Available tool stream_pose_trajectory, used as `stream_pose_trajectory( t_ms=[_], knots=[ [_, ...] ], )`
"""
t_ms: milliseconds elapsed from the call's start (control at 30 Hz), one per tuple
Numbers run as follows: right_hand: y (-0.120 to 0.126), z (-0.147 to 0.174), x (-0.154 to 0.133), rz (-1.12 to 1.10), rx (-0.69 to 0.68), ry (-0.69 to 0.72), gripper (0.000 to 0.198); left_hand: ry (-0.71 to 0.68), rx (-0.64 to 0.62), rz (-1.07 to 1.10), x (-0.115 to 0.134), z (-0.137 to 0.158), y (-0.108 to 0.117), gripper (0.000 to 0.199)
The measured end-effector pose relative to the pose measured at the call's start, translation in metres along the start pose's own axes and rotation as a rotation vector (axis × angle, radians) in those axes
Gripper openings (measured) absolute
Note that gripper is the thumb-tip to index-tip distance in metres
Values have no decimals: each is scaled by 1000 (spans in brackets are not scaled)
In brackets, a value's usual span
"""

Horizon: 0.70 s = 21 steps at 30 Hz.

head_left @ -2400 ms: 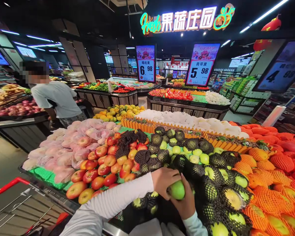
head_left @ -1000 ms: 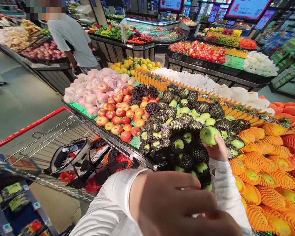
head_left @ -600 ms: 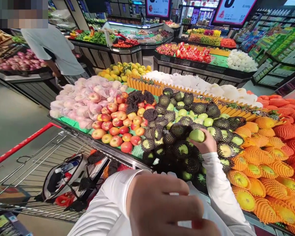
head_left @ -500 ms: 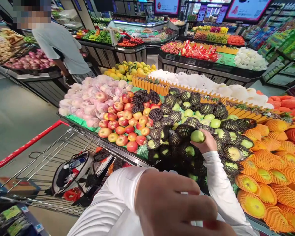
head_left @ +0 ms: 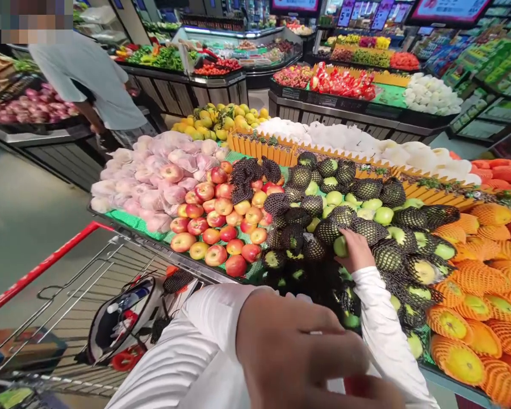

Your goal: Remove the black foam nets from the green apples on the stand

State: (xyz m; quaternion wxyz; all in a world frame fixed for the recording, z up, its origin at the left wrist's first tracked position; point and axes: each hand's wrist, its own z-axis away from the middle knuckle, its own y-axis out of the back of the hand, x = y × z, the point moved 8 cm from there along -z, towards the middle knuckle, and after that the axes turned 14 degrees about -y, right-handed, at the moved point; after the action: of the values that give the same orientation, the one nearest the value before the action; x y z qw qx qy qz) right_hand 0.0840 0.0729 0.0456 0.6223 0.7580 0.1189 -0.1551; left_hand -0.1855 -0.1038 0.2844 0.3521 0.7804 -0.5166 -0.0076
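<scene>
My right hand (head_left: 357, 251) reaches over the netted fruit with its fingers closed round a green apple (head_left: 340, 246). Around it lie more green apples (head_left: 384, 216), many in black foam nets (head_left: 343, 216). Close to the camera, my left hand (head_left: 302, 352) looms large at the bottom, back toward me and fingers bent. A reddish patch shows under those fingers, but what they hold, if anything, is hidden. Bare red-yellow apples (head_left: 216, 255) lie left of the netted ones, with a few emptied black nets (head_left: 243, 177) on top.
A shopping cart (head_left: 55, 267) with a bag (head_left: 123, 318) inside stands at the left. Orange-netted fruit (head_left: 462, 349) fills the right side. Behind an orange picket divider (head_left: 262, 146) lies white-wrapped fruit (head_left: 323, 138). A person (head_left: 85, 74) stands at the far left by the onions (head_left: 34, 105).
My right hand has lowered the green apple slightly toward the netted pile, and the apple has turned more into shadow. My left hand stays nearly in place. The view has shifted a little.
</scene>
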Motion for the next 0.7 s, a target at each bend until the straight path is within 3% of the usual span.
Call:
stream_pose_trajectory(
  t_ms=[100, 133, 267, 367, 433, 533, 700],
  knots=[
    [6, 6, -11, -32, 19, -44, 77, 2, 27, -67, -58, -3, -10, 9],
    [9, 9, -12, -49, 43, -73, 77, -45, 87, -112, -82, -9, -12, 8],
    [21, 29, -2, -150, 217, -235, 86, 5, 158, -190, -215, -27, -35, 13],
    [24, 43, 10, -201, 319, -375, 91, 306, -79, -438, -317, -6, -56, 26],
    [22, 47, 15, -205, 345, -436, 91, 460, -295, -438, -366, 24, -71, 32],
    [23, 45, 17, -191, 359, -477, 83, 532, -449, -382, -394, 57, -83, 38],
    [52, 44, -5, -179, 399, -387, 67, 410, -192, -346, -366, 51, -67, 30]
  ],
)
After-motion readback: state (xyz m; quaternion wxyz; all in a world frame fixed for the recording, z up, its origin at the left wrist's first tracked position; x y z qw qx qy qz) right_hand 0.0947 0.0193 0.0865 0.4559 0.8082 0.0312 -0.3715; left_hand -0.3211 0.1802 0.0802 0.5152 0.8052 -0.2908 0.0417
